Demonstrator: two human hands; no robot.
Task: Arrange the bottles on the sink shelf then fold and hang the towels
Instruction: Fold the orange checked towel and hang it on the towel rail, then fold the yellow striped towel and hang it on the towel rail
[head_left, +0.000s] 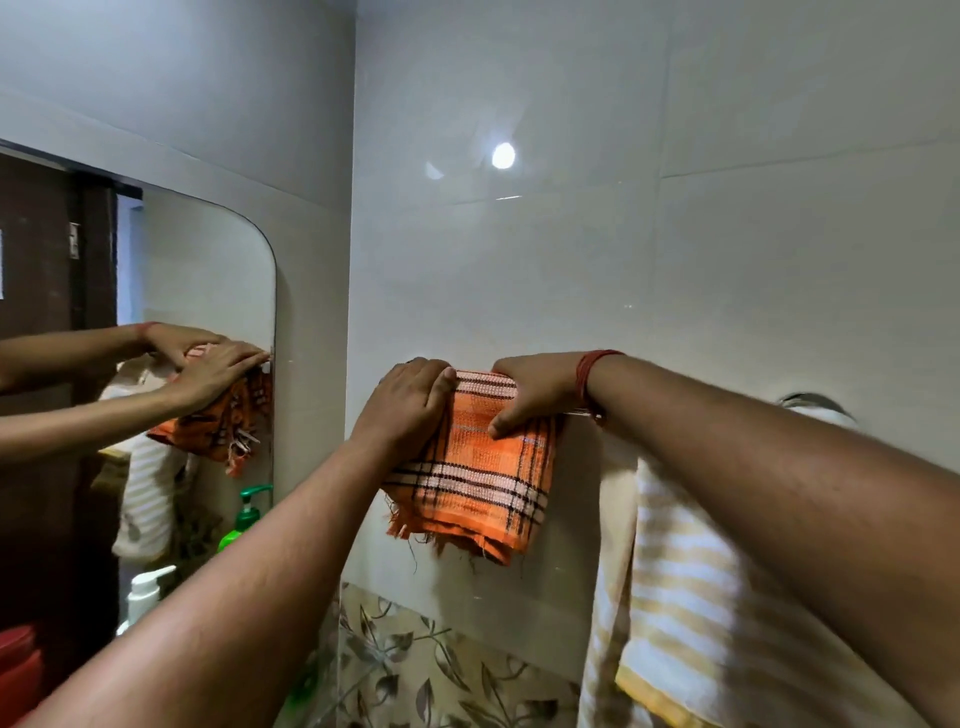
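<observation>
A folded orange checked towel (475, 483) hangs over a towel bar (576, 414) on the white tiled wall. My left hand (408, 402) lies over the towel's top left edge, fingers curled over the bar. Gripping the towel's top right part is my right hand (537, 392), thumb pressed on the front of the cloth. A yellow and white striped towel (691, 597) hangs on the same bar to the right, partly hidden behind my right forearm. In the mirror at the left I see a green pump bottle (247, 514) and a white pump bottle (145, 592).
A mirror (208, 291) with a rounded corner covers the left wall and reflects my arms and both towels. A band of leaf-patterned tiles (415, 665) runs below the white tiles. Something red (18, 660) shows at the lower left.
</observation>
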